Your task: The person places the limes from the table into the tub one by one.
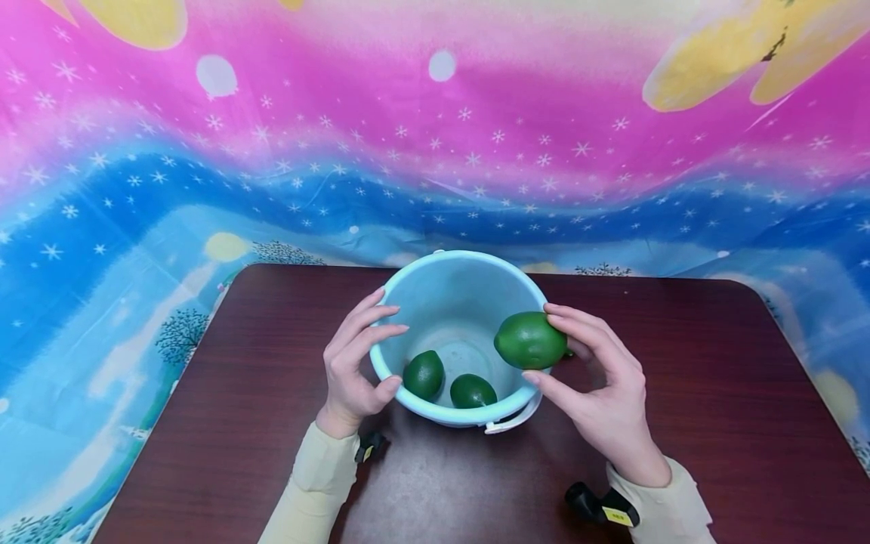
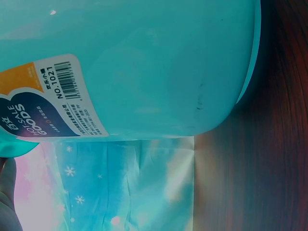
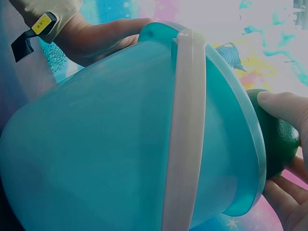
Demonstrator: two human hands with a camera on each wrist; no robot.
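A light-blue bucket (image 1: 462, 291) stands on the table, its mouth facing up. My left hand (image 1: 353, 370) grips its left rim, fingers reaching over the edge and thumb at the near side. Between the thumb and fingers of my right hand (image 1: 608, 385), a green lime (image 1: 530, 340) is held over the bucket's right rim. Two more limes lie inside near the front wall, one on the left (image 1: 424, 375) and one in the middle (image 1: 473, 391). The right wrist view shows the held lime (image 3: 274, 134) just beyond the rim, partly hidden by it.
The bucket's white handle (image 1: 513, 420) hangs down at its front right. A label with a barcode (image 2: 53, 101) is stuck on its side. Beneath is a dark red-brown table (image 1: 272, 423); behind it hangs a pink and blue snowflake cloth (image 1: 408, 143).
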